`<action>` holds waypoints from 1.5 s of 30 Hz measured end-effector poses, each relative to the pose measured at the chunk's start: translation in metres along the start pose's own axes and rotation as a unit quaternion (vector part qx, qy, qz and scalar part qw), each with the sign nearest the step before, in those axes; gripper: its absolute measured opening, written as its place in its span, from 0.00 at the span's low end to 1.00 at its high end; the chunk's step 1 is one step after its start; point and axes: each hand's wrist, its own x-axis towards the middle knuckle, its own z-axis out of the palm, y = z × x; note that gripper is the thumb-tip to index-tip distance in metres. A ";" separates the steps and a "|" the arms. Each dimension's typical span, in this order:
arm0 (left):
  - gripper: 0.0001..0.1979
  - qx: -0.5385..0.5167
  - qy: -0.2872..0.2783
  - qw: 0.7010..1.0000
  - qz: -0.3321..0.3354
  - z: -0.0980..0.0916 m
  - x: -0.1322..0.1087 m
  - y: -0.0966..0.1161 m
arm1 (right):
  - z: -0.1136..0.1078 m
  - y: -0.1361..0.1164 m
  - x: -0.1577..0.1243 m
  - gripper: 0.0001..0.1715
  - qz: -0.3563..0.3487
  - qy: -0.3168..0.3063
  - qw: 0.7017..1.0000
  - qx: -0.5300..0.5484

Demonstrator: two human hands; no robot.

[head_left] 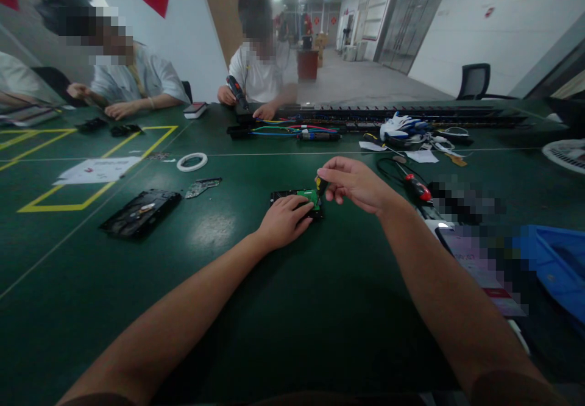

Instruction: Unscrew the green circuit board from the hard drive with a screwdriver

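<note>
A black hard drive (276, 196) with a green circuit board (311, 195) on top lies on the table in front of me. My left hand (286, 220) rests over it, fingers across the board and thumb along the near edge, gripping it. Above the board's right end, my right hand (351, 183) pinches a small screwdriver (321, 185) with a black and yellow handle, held upright. The tip points down at the board; whether it sits in a screw is too small to tell.
Left lie a black drive-like unit (141, 212), a loose circuit board (202, 187) and a tape roll (192, 162). Right are a red-black screwdriver (417, 188), gloves (402, 127) and a blue bin (555, 266). Across the table, one co-worker (258, 71) holds a power driver (236, 92); another (137, 83) sits left.
</note>
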 end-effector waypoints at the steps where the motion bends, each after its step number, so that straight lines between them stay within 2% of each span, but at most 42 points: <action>1: 0.20 0.000 0.000 1.000 0.002 0.000 0.000 0.000 | 0.000 0.000 0.000 0.18 0.000 -0.004 1.000 0.004; 8: 0.20 0.011 0.000 1.000 0.003 0.001 0.000 -0.001 | -0.001 -0.004 0.000 0.06 -0.033 0.040 0.998 -0.047; 12: 0.20 0.009 -0.003 1.000 0.005 0.000 0.000 -0.001 | -0.001 -0.003 0.000 0.07 -0.045 0.043 0.996 -0.064; 18: 0.20 -0.002 0.002 1.000 0.001 0.000 0.000 -0.001 | 0.003 -0.003 0.000 0.08 -0.013 0.031 0.999 0.000; 23: 0.20 0.003 0.003 1.000 0.000 0.002 -0.001 -0.002 | 0.002 -0.005 0.000 0.04 -0.027 0.030 0.999 -0.023; 31: 0.20 0.000 0.006 1.000 0.005 0.001 0.000 0.000 | 0.006 -0.004 0.000 0.06 0.004 0.032 0.999 0.013; 39: 0.20 0.006 0.001 1.000 0.002 0.001 0.001 0.000 | 0.004 -0.002 0.001 0.03 -0.015 0.022 1.000 -0.015; 45: 0.20 -0.001 0.004 1.000 -0.001 0.000 0.000 0.000 | 0.005 -0.004 0.000 0.06 -0.002 0.015 1.000 -0.006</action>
